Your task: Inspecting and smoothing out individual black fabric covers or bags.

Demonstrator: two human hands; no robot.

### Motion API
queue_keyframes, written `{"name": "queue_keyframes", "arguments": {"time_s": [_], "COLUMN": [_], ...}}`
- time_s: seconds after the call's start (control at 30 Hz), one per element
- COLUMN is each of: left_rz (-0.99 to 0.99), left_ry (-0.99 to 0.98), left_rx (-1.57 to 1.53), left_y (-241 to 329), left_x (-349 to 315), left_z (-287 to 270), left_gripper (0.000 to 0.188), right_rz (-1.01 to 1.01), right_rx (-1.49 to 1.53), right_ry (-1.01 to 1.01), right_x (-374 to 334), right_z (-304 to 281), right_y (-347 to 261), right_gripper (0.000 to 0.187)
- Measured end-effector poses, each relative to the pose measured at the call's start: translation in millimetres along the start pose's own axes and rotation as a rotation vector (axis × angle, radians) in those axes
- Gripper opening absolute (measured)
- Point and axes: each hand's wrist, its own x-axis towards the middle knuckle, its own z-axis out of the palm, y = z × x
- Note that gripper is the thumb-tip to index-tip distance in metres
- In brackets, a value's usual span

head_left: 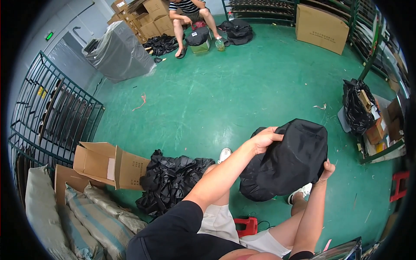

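Note:
A black fabric cover (pixel 299 151), bag-like with a rounded, stretched top, is held up in front of my knees. My left hand (pixel 265 139) grips its upper left side, thumb on top, fingers partly hidden by the cloth. At the lower right side my right hand (pixel 327 170) is closed on its edge, with most fingers out of sight behind the fabric. The cover's lower left part bunches loosely. On the floor beside my left leg lies a heap of crumpled black material (pixel 173 180).
An open cardboard box (pixel 97 162) and woven sacks (pixel 99 216) stand at left, near a green metal rack (pixel 56 99). A red stool (pixel 247 226) is between my legs. A black-bagged bin (pixel 359 106) stands right. Another person (pixel 190 17) sits at the back by black covers (pixel 238 31).

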Motion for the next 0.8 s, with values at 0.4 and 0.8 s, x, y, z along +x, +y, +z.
{"name": "queue_keyframes", "arguments": {"time_s": [0.4, 0.8], "left_rz": [0.207, 0.176], "left_ry": [-0.399, -0.181], "left_rx": [-0.458, -0.569], "left_y": [4, -2], "left_x": [-16, -7], "left_z": [32, -16], "left_gripper": [0.054, 0.045], "right_rz": [-0.141, -0.132], "right_rx": [0.156, 0.007], "right_ry": [0.192, -0.113], "right_x": [1, -3], "right_z": [-27, 17], "right_y": [-18, -11], "right_gripper": [0.05, 0.063]}}
